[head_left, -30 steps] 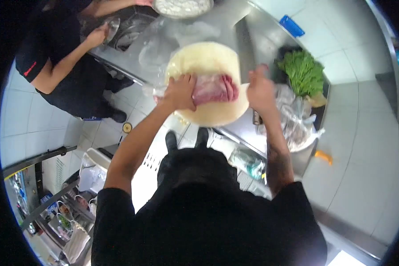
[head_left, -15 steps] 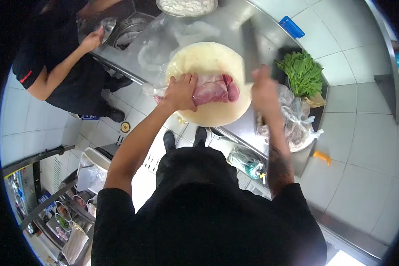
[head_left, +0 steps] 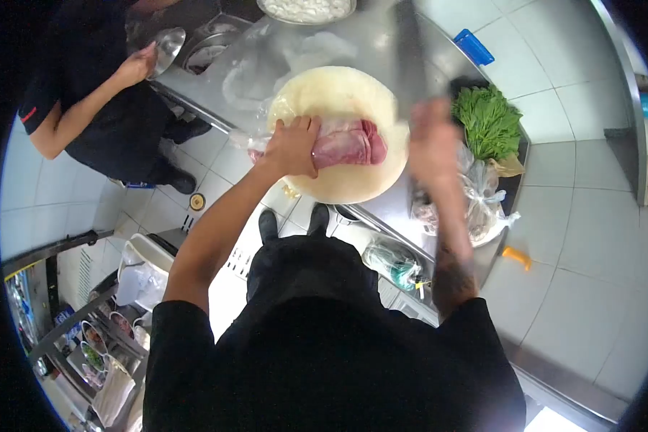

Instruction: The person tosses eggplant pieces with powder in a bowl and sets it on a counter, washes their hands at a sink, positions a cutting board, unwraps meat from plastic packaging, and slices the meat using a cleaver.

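A slab of raw pink meat (head_left: 342, 146) lies across the round pale cutting board (head_left: 338, 189), with cut folds at its right end. My left hand (head_left: 293, 147) grips the meat from above, fingers over its far side and thumb at the near side. Clear plastic (head_left: 243, 140) shows left of this hand. My right hand (head_left: 433, 144), smeared by motion, is closed round a knife at the right of the board, apart from the meat. The knife's blade (head_left: 410, 54) is a dark blur pointing away from me.
Leafy greens (head_left: 488, 122) and tied plastic bags (head_left: 480, 201) lie on the right of the steel counter (head_left: 381, 205). A white-filled bowl (head_left: 308, 10) stands at the back. At the left, a co-worker's hand (head_left: 137, 66) holds a metal bowl (head_left: 168, 50).
My right hand has shifted slightly relative to the board, the knife still in it. My left hand stays on the meat. The co-worker's metal bowl shows more fully, and the view has shifted slightly.
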The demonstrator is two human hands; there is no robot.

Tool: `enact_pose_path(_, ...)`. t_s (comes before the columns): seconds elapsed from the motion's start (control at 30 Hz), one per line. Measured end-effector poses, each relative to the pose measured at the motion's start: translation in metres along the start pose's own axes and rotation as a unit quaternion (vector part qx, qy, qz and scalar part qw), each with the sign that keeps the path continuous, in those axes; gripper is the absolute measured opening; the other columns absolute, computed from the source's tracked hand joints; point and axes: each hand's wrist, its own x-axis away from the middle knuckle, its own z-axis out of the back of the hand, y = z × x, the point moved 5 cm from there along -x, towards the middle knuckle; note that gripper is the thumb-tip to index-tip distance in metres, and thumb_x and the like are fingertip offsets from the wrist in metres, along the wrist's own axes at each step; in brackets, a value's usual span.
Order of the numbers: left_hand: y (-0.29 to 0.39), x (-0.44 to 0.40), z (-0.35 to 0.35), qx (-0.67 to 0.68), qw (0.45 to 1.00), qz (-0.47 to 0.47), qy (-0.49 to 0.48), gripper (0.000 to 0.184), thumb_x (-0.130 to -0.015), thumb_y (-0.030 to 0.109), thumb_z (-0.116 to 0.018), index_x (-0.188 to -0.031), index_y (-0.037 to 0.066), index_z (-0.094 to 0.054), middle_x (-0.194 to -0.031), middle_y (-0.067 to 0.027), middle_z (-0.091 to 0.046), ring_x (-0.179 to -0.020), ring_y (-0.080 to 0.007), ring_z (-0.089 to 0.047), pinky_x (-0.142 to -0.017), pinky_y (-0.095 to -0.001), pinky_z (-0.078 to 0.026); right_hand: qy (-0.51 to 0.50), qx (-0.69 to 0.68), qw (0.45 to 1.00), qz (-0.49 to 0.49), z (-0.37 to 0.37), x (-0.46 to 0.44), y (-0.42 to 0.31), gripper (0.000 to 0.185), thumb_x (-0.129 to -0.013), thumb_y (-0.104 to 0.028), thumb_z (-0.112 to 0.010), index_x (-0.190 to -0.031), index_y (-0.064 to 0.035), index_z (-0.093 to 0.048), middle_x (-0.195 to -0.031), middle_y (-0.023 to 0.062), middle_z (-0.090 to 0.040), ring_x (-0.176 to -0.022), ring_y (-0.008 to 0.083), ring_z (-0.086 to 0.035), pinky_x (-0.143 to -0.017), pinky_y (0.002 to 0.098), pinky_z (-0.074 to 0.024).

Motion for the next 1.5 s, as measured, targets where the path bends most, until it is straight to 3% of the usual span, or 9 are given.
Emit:
enact_pose_path(0.13, 0.003, 0.007, -0.003, -0.010, 1.000, -0.012, 0.005, 0.109, -0.053, 0.042, -0.085, -0.139, 0.002, -0.033, -0.128, -0.0151, -0.049, -0.124, -0.0292, -0.047, -0.101, -0.0551, -0.037, 0.206, -0.219, 0.950, -0.079, 0.035, 0.000, -0.017, 0.019, -0.097, -0.016, -0.046, -0.105, 0.0005, -0.041, -0.074, 0.0290, -0.062, -0.063, 0.0482, -0.061, -0.054, 0.0508, -0.0489)
enact_pose_path(0.27, 0.005, 0.010, -0.003, 0.007, 0.999, -0.014, -0.035, 0.107, -0.054, 0.041, -0.085, -0.139, 0.002, -0.034, -0.128, -0.0150, -0.048, -0.122, -0.0292, -0.048, -0.100, -0.0543, -0.037, -0.207, 0.046, 0.971, -0.114, -0.142, 0.090, 0.069, 0.042, -0.092, -0.014, -0.045, -0.125, 0.0084, -0.035, -0.082, 0.0353, -0.061, -0.080, 0.0519, -0.062, -0.075, 0.0601, -0.0476)
enact_pose_path(0.4, 0.008, 0.007, 0.001, -0.025, 0.999, -0.015, -0.012, 0.105, -0.055, 0.044, -0.084, -0.138, 0.001, -0.035, -0.129, -0.0156, -0.048, -0.123, -0.0292, -0.047, -0.101, -0.0537, -0.037, -0.214, -0.017, 0.973, -0.082, -0.063, 0.029, 0.054, 0.031, -0.096, -0.020, -0.042, -0.114, 0.0053, -0.040, -0.078, 0.0372, -0.059, -0.075, 0.0518, -0.062, -0.071, 0.0597, -0.0481)
enact_pose_path(0.5, 0.002, -0.002, 0.002, -0.026, 0.999, -0.010, -0.015, 0.107, -0.054, 0.046, -0.084, -0.138, 0.001, -0.035, -0.128, -0.0156, -0.049, -0.123, -0.0290, -0.047, -0.100, -0.0545, -0.038, 0.065, -0.065, 0.994, -0.062, 0.033, -0.016, 0.009, 0.021, -0.100, -0.022, -0.045, -0.094, -0.0020, -0.040, -0.059, 0.0149, -0.056, -0.048, 0.0257, -0.059, -0.045, 0.0397, -0.0474)
enact_pose_path(0.53, 0.005, 0.005, -0.003, -0.029, 0.999, -0.018, -0.012, 0.109, -0.053, 0.046, -0.084, -0.138, 0.001, -0.034, -0.127, -0.0156, -0.049, -0.123, -0.0289, -0.047, -0.100, -0.0548, -0.038, 0.121, -0.128, 0.980, -0.093, 0.056, -0.017, -0.013, 0.024, -0.101, -0.023, -0.044, -0.095, -0.0004, -0.041, -0.065, 0.0266, -0.059, -0.062, 0.0460, -0.062, -0.052, 0.0465, -0.0475)
enact_pose_path(0.63, 0.007, 0.006, -0.003, -0.015, 1.000, -0.015, -0.010, 0.110, -0.052, 0.047, -0.085, -0.138, 0.002, -0.034, -0.128, -0.0151, -0.049, -0.124, -0.0288, -0.047, -0.101, -0.0549, -0.036, 0.211, -0.074, 0.970, 0.093, -0.005, 0.010, 0.008, 0.027, -0.095, -0.019, -0.052, -0.104, 0.0029, -0.040, -0.063, 0.0157, -0.053, -0.055, 0.0309, -0.057, -0.049, 0.0424, -0.0501)
enact_pose_path(0.87, 0.007, 0.006, 0.000, 0.013, 1.000, -0.017, -0.005, 0.105, -0.051, 0.041, -0.087, -0.136, 0.003, -0.038, -0.129, -0.0139, -0.049, -0.126, -0.0283, -0.045, -0.100, -0.0540, -0.036, -0.319, -0.135, 0.911, -0.223, -0.112, 0.074, 0.069, 0.031, -0.096, -0.019, -0.041, -0.115, 0.0036, -0.032, -0.067, 0.0324, -0.059, -0.064, 0.0510, -0.061, -0.063, 0.0578, -0.0502)
enact_pose_path(1.17, 0.010, 0.006, -0.003, 0.009, 1.000, -0.020, -0.008, 0.112, -0.051, 0.041, -0.088, -0.141, 0.004, -0.032, -0.132, -0.0140, -0.047, -0.128, -0.0296, -0.043, -0.101, -0.0548, -0.036, -0.380, -0.153, 0.867, -0.284, -0.039, 0.184, 0.104, 0.022, -0.098, -0.021, -0.045, -0.103, -0.0015, -0.037, -0.072, 0.0261, -0.061, -0.050, 0.0344, -0.062, -0.043, 0.0451, -0.0473)
enact_pose_path(1.5, 0.011, 0.010, -0.003, -0.011, 1.000, -0.021, -0.020, 0.115, -0.047, 0.039, -0.087, -0.140, 0.004, -0.030, -0.128, -0.0152, -0.049, -0.122, -0.0305, -0.046, -0.098, -0.0540, -0.036, -0.057, -0.094, 0.990, -0.094, 0.044, 0.124, 0.058, 0.018, -0.098, -0.017, -0.049, -0.100, -0.0008, -0.042, -0.062, 0.0256, -0.054, -0.056, 0.0386, -0.057, -0.048, 0.0472, -0.0424)
